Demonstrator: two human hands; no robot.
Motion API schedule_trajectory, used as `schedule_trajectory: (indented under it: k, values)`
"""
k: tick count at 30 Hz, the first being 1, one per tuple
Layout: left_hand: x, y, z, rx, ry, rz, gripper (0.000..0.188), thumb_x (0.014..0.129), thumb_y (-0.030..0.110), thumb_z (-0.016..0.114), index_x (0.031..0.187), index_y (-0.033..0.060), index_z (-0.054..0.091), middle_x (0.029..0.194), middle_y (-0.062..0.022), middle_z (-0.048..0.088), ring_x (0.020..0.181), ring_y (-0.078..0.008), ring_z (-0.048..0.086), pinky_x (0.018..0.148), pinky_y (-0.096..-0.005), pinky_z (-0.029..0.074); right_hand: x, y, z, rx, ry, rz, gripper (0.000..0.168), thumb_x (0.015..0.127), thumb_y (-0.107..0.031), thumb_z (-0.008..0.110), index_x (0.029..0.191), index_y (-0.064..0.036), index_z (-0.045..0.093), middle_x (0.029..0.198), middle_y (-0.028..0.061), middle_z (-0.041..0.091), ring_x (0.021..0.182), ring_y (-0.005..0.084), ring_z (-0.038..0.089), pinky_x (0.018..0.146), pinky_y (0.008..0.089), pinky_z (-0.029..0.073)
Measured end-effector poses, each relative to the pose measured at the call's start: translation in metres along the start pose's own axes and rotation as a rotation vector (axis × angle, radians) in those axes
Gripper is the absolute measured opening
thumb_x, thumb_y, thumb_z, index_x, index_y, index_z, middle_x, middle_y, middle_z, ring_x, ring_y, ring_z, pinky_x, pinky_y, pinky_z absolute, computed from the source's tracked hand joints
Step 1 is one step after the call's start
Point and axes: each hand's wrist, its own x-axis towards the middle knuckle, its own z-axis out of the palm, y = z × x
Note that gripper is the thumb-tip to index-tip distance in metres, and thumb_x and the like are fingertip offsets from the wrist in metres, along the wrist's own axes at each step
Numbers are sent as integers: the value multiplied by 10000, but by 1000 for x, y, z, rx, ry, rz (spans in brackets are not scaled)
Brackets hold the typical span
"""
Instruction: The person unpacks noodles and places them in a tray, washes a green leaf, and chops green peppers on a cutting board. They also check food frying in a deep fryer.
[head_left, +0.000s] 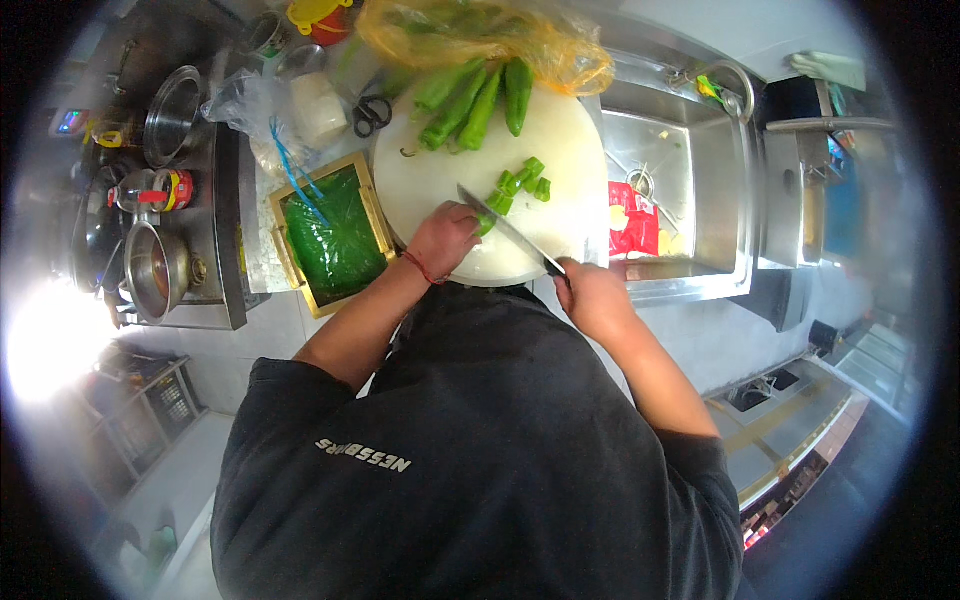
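Observation:
My right hand (598, 300) grips the dark handle of a kitchen knife (517, 236), whose blade slants up and left across the round white cutting board (555, 247). Fingers curled, my left hand (444, 238) holds a piece of green pepper (485, 223) against the board, close beside the blade. Most of that piece is hidden by the fingers and knife. Several cut pepper chunks (531, 172) lie just beyond the blade. Farther back on the board rest several whole green peppers (480, 105), below an orange-tinted plastic bag (480, 34) with more peppers in it.
Left of the board stand a gold-rimmed tray (279, 225) under a green bag (330, 232), black-handled scissors (372, 116) and a clear plastic bag (251, 112). On the right is a steel sink (712, 187) holding a red packet (634, 221). A metal bowl (154, 270) sits far left.

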Motion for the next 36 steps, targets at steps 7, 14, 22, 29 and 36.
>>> schedule_trajectory:
  k: [7,14,22,29,36]
  values:
    - [0,-2,-4,-49,64,43,174,782,122,704,919,15,695,1003,-133,663,988,-330,612,914,-425,499,40,8,51,-74,-8,-64,174,887,-111,532,1007,-30,629,807,215,681,771,395,679,710,490,546]
    - [-4,1,2,23,127,42,129,779,72,680,903,66,718,949,-97,668,905,-311,627,815,-407,537,27,0,25,54,79,-71,179,921,-168,552,1029,-42,619,798,234,657,751,429,648,705,522,520]
    - [-9,-2,8,27,97,-3,126,807,90,641,901,78,724,959,-78,696,928,-303,648,817,-398,540,-6,0,9,35,-70,13,147,910,-160,589,971,-28,611,785,236,656,778,441,646,701,530,512]
    - [-14,-2,-8,14,68,-57,140,783,131,669,903,79,718,980,-104,668,931,-308,640,859,-417,527,54,-11,56,168,28,-67,179,937,-186,505,958,-43,610,826,233,667,826,439,654,733,530,528]
    - [-20,26,-25,-15,-122,-182,184,754,136,693,934,102,713,964,-118,635,961,-299,613,813,-411,533,-19,38,14,385,378,49,222,915,-151,676,1078,-2,655,895,219,708,808,366,708,701,407,556]
